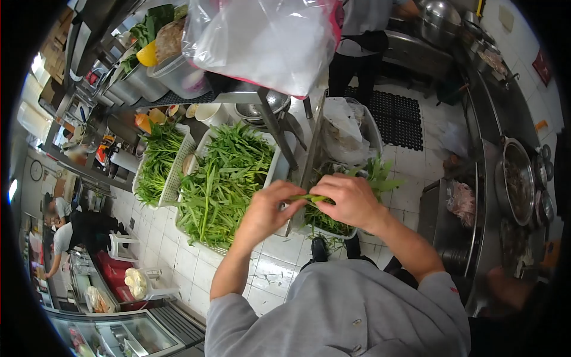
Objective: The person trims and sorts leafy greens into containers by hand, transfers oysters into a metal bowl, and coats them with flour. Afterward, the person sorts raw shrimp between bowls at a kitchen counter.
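Pinched between both hands in front of my chest is a green vegetable stem (310, 198). My left hand (269, 208) grips its left end with thumb and fingers. My right hand (350, 199) is closed on the other end, close to the left fingertips. Green leaves (380, 176) show just beyond the right hand; whether they belong to this stem I cannot tell. Below the hands, a container holds loose leafy greens (324, 221), partly hidden by the hands. To the left, a large white crate (278, 163) is heaped with long-leaved greens (223, 172).
A narrower white basket (172, 178) of stems stands farther left. Above hangs a plastic bag (267, 44) by a metal shelf. A bin with a clear liner (351, 134) sits ahead. At right, a counter bears a large metal bowl (516, 181). Other people (71, 229) are at far left and ahead.
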{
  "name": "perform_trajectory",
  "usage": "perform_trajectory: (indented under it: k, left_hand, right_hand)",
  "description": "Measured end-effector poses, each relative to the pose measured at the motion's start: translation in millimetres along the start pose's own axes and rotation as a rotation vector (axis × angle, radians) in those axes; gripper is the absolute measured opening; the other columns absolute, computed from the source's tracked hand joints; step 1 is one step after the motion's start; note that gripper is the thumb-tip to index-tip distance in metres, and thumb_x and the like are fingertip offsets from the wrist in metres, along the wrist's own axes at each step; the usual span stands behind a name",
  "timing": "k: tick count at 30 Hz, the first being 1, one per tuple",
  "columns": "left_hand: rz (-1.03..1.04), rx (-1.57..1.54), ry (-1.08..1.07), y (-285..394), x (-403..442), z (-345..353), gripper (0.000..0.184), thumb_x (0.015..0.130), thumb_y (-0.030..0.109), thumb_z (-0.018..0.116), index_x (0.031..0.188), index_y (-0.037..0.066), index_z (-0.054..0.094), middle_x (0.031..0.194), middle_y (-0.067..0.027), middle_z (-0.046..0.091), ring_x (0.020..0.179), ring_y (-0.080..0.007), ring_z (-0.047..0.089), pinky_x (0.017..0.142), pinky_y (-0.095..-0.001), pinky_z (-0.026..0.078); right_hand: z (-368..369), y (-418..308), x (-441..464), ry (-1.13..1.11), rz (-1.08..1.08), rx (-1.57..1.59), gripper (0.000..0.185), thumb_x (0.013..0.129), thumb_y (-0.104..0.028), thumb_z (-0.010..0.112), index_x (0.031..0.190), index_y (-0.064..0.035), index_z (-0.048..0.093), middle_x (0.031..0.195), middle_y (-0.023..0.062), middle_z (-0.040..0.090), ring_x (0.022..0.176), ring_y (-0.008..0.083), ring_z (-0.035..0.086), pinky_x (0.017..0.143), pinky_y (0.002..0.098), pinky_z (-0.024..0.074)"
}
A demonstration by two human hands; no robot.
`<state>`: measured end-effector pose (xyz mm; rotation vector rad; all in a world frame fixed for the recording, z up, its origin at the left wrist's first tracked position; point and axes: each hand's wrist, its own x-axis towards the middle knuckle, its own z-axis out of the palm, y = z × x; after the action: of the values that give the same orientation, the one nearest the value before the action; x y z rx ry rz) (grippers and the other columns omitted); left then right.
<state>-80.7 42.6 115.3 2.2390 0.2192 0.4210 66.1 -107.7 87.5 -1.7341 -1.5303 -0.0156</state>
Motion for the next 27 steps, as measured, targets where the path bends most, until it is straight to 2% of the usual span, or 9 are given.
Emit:
perform_trajectory:
  k: [3,5,10,11,14,17,20,22,27]
  left_hand:
    - [-0.018,0.085,-0.054,-21.9,-1.1,29.9,0.019,0.082,0.002,0.069,0.1,-0.001,0.068,0.085,-0.0083,0.066,0.076,-0.0147,0.064,0.067,-0.0277,0.052]
    - [-0.19,-0.092,-0.032,-34.7,-0.9,37.5,0.017,0.085,0.005,0.068,0.1,-0.003,0.067,0.082,-0.0069,0.066,0.075,-0.0124,0.063,0.065,-0.0265,0.051]
    - [-0.434,-0.444,-0.149,-39.7,1.8,60.3,0.022,0.089,0.012,0.065,0.103,-0.005,0.067,0.076,-0.0078,0.066,0.068,-0.011,0.062,0.062,-0.0249,0.048]
    - [-0.428,-0.443,-0.193,-34.1,5.0,62.4,0.02,0.093,0.013,0.062,0.102,-0.004,0.067,0.076,-0.0022,0.063,0.069,-0.0061,0.056,0.064,-0.0225,0.048]
    - [-0.358,-0.344,-0.234,-33.8,6.8,71.8,0.018,0.09,0.01,0.065,0.103,-0.001,0.068,0.08,-0.0042,0.065,0.072,-0.0103,0.061,0.065,-0.0243,0.05]
    - [0.123,0.181,0.061,-14.3,10.8,82.2,0.02,0.083,0.009,0.068,0.102,0.003,0.068,0.086,-0.0072,0.066,0.077,-0.0188,0.064,0.067,-0.0288,0.051]
    - [0.25,0.31,-0.033,-17.0,0.6,93.5,0.023,0.078,0.009,0.07,0.1,0.005,0.068,0.089,-0.0094,0.065,0.081,-0.0257,0.063,0.068,-0.0343,0.052]
    - [0.249,0.358,-0.099,-26.8,-8.3,100.5,0.02,0.078,0.01,0.069,0.098,0.005,0.067,0.086,-0.0072,0.064,0.076,-0.0258,0.062,0.066,-0.0367,0.051]
    - [0.124,0.243,-0.186,-31.6,-32.2,125.5,0.014,0.079,0.013,0.068,0.091,0.006,0.066,0.08,-0.0071,0.061,0.072,-0.0281,0.062,0.062,-0.0387,0.051]
  right_hand:
    - [-5.7,2.2,-17.5,0.146,0.126,0.002,0.019,0.072,-0.012,0.075,0.09,-0.0091,0.07,0.084,0.0006,0.063,0.07,0.0208,0.064,0.06,0.0324,0.0519]
    - [-14.7,12.5,-28.3,0.276,0.147,-0.061,0.022,0.071,-0.01,0.077,0.092,-0.0093,0.071,0.086,0.001,0.062,0.068,0.0202,0.064,0.06,0.0306,0.0524]
    - [-17.2,23.2,-44.8,0.128,0.064,-0.134,0.019,0.075,-0.012,0.073,0.094,-0.0093,0.07,0.087,0.0008,0.061,0.074,0.0207,0.062,0.061,0.0329,0.0521]
    - [-13.8,23.9,-45.4,0.098,0.084,-0.139,0.02,0.075,-0.013,0.072,0.094,-0.0094,0.07,0.085,0.0004,0.061,0.076,0.0209,0.062,0.062,0.0334,0.0522]
    - [-12.4,30.8,-51.1,-0.035,0.125,-0.166,0.022,0.074,-0.012,0.07,0.095,-0.0098,0.068,0.081,0.0004,0.062,0.079,0.0221,0.061,0.064,0.0356,0.0527]
    - [-13.8,38.4,-55.5,-0.155,0.144,-0.194,0.017,0.074,-0.013,0.069,0.091,-0.0095,0.068,0.082,0.0019,0.063,0.079,0.0231,0.062,0.063,0.0376,0.0521]
    - [-11.3,36.4,-64.7,-0.293,0.188,-0.225,0.014,0.075,-0.017,0.068,0.087,-0.0087,0.067,0.08,0.0039,0.064,0.077,0.0248,0.064,0.061,0.0402,0.0514]
    - [-11.6,32.5,-69.0,-0.432,0.215,-0.222,0.018,0.075,-0.021,0.068,0.085,-0.0069,0.066,0.08,0.0063,0.064,0.078,0.0272,0.065,0.063,0.0414,0.0523]
    - [5.4,37.9,-96.6,-0.426,0.179,-0.149,0.015,0.073,-0.02,0.066,0.08,-0.0068,0.065,0.074,0.0077,0.062,0.071,0.0294,0.064,0.059,0.0428,0.0507]
